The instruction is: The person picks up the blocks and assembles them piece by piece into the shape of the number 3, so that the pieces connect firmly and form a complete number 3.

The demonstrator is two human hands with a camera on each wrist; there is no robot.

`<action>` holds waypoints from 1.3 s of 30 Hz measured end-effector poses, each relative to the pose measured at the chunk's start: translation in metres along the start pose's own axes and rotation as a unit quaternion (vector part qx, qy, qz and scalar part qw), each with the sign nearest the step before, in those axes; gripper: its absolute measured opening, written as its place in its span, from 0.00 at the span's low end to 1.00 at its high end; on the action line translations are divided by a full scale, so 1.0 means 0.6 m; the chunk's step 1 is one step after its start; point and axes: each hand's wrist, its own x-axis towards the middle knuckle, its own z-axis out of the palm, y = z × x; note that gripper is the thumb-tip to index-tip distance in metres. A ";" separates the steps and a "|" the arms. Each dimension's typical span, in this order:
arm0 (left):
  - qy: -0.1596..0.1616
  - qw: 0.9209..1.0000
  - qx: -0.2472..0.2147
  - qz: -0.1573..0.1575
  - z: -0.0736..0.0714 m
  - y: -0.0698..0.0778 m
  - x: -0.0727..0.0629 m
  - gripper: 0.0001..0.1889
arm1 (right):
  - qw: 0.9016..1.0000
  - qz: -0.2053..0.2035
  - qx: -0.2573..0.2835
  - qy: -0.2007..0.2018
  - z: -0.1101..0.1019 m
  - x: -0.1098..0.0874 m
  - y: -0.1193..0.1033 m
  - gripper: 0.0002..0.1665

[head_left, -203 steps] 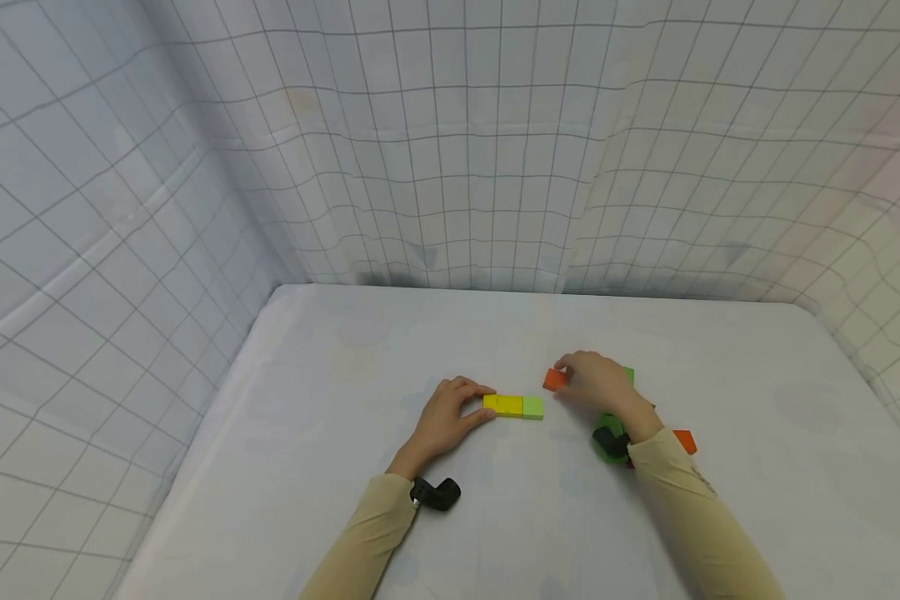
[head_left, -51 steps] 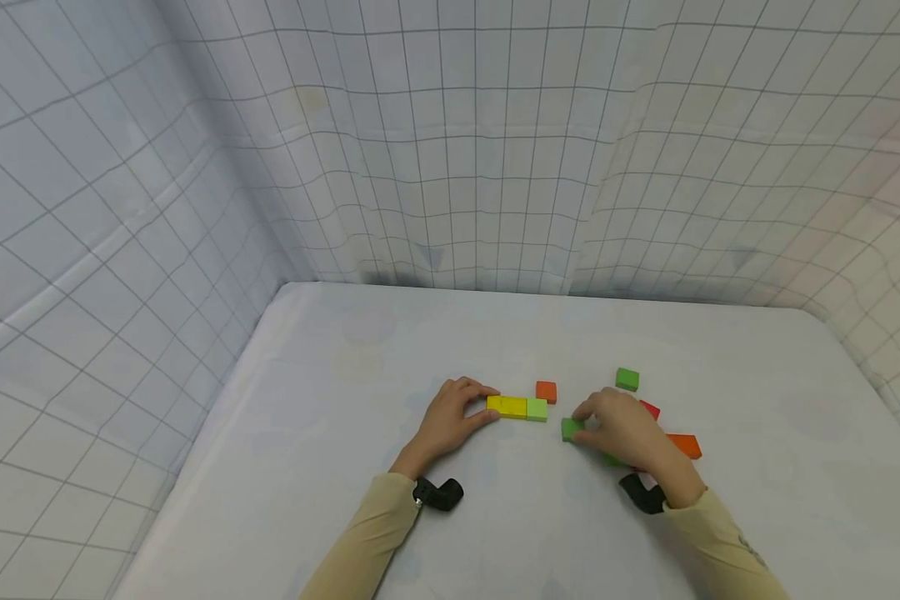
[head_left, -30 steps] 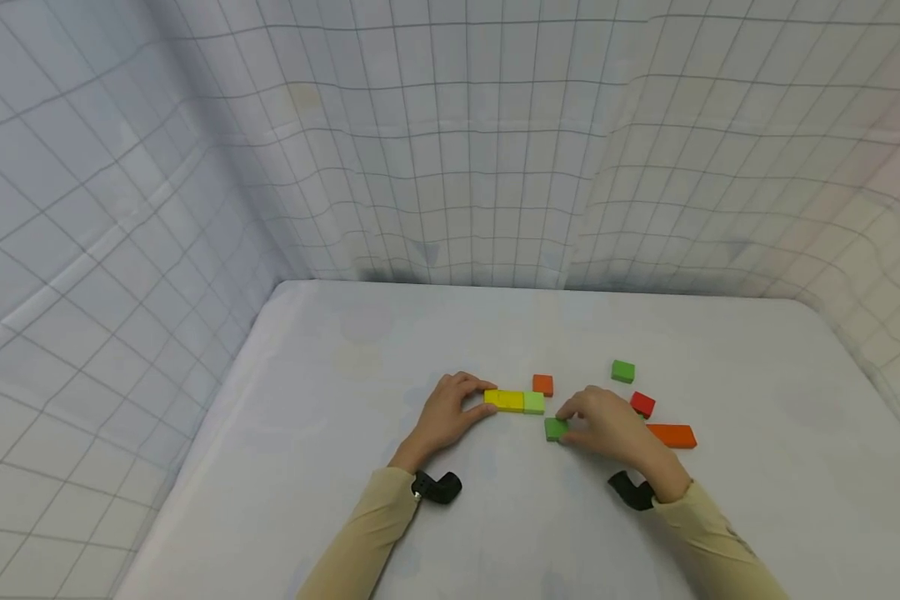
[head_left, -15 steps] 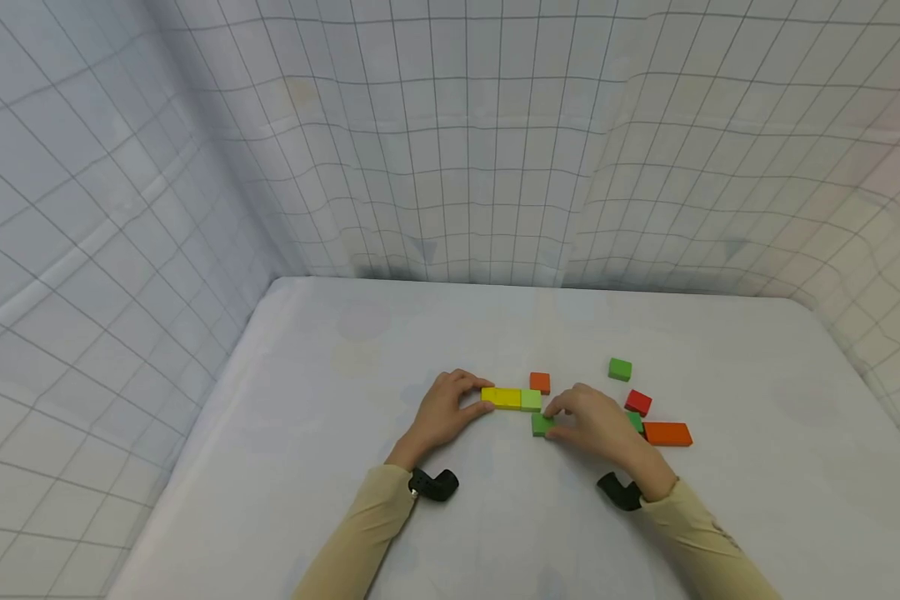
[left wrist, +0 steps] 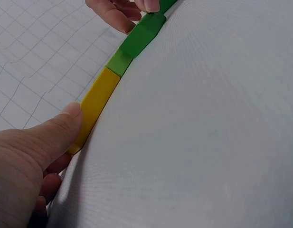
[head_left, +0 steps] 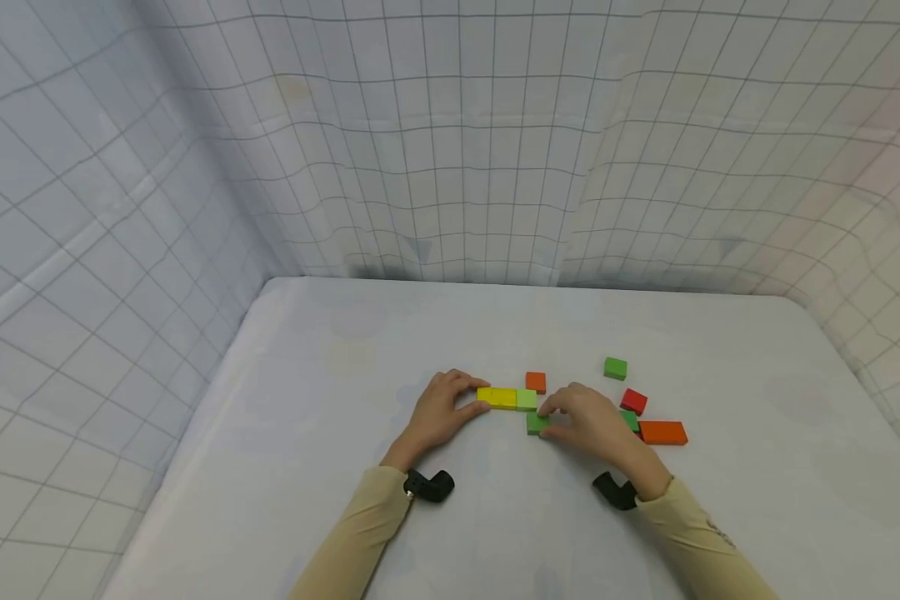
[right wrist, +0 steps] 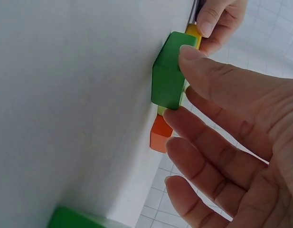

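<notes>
My left hand pinches the left end of a yellow block between thumb and fingers. A light green block lies end to end with it on the right. My right hand pinches a darker green block, which sits just in front of the light green one and a little to its right. Whether these two touch, I cannot tell. Behind the light green block stands a small orange-red block. In the right wrist view, thumb and fingertips meet the held green block at its side.
Right of my right hand lie a green block, a red block, another green block partly hidden by the hand, and a long orange-red block. White gridded cloth hangs behind the table.
The right hand earlier held the small orange-red block, which now stands released behind the light green one. It then took the green block and slid it left. The left hand stays on the yellow block.
</notes>
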 end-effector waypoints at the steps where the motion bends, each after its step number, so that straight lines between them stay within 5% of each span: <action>1: 0.001 1.000 0.000 0.002 0.000 0.000 0.000 0.17 | 1.000 0.000 0.000 0.001 0.000 0.000 0.000 0.15; 27: 0.013 1.000 -0.005 0.014 0.001 -0.001 -0.002 0.17 | 1.000 -0.006 -0.003 0.016 0.001 -0.001 -0.003 0.15; 33: 0.031 0.999 0.001 0.042 0.005 -0.005 -0.004 0.17 | 1.000 -0.009 -0.003 0.017 0.004 -0.001 -0.002 0.15; 39: 0.013 1.000 -0.008 0.018 0.002 -0.002 -0.003 0.17 | 1.000 -0.016 -0.006 0.023 0.005 -0.002 -0.002 0.15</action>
